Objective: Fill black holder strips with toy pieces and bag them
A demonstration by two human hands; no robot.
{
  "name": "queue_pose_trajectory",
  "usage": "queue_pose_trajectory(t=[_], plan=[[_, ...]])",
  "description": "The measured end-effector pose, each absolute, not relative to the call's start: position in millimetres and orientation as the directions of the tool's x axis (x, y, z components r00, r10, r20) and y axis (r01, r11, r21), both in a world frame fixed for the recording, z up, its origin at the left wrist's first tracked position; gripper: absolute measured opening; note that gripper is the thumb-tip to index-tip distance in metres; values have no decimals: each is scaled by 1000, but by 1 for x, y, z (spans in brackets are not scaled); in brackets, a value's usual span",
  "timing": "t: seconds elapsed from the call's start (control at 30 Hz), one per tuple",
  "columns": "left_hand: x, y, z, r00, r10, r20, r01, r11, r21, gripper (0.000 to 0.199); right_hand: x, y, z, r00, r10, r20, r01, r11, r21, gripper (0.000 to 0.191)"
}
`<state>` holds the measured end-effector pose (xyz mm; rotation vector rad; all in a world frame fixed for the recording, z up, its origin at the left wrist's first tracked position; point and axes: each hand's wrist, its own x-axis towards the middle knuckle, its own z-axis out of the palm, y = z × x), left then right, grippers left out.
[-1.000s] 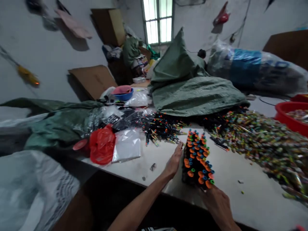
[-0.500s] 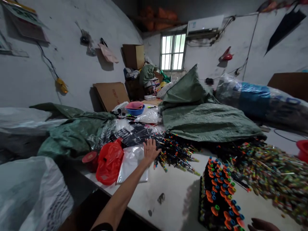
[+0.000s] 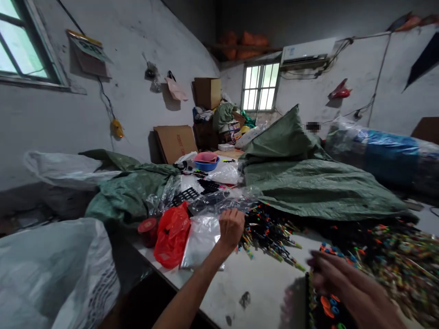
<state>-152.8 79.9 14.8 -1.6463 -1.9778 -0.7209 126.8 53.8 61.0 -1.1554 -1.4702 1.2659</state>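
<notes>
1. A cluttered storeroom is seen, with a barred window [image 3: 259,87] and an air conditioner [image 3: 307,53] set in the far wall; the work is laid out on a white table [image 3: 254,285].
2. The left hand [image 3: 231,229] is held curled, knuckles upward, over the table's far part; whether anything is grasped cannot be told.
3. Just right of the left hand, a heap of coloured-tipped sticks [image 3: 270,237] is spread.
4. Just left of it, a clear plastic bag [image 3: 200,242] lies, with a red plastic bag [image 3: 172,235] beyond.
5. The right hand [image 3: 345,285] is blurred, its fingers extended and parted, with nothing seen grasped.
6. A black rack of orange- and blue-capped pieces [image 3: 325,310] is partly hidden beneath the right hand; contact cannot be told.
7. A large loose pile of multicoloured sticks [image 3: 401,269] is seen beyond the right hand.
8. A green tarpaulin [image 3: 318,189] is heaped past both hands.
</notes>
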Motion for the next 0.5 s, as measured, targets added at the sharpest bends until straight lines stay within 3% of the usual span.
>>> queue_pose_trajectory(t=[0.1, 0.17, 0.27, 0.37, 0.5], plan=[[-111, 44, 18, -64, 682, 729, 996, -3, 91, 16, 57, 43, 74, -411, 907, -88, -26, -108, -994, 50], [-92, 24, 13, 21, 611, 792, 990, -124, 69, 13, 31, 51, 69, -499, 862, -90, 13, -96, -995, 44], [-82, 7, 8, 60, 554, 831, 969, -232, 85, 14, 24, 68, 53, -480, 874, -77, 69, -50, -996, 36], [-89, 2, 9, -22, 585, 811, 938, -268, 219, 15, 30, 76, 41, -417, 908, -39, 68, -12, -998, 32], [-94, 2, 16, -136, 741, 658, 787, -322, 526, 19, 30, 76, 41, -374, 927, -34, 127, 15, -992, 36]])
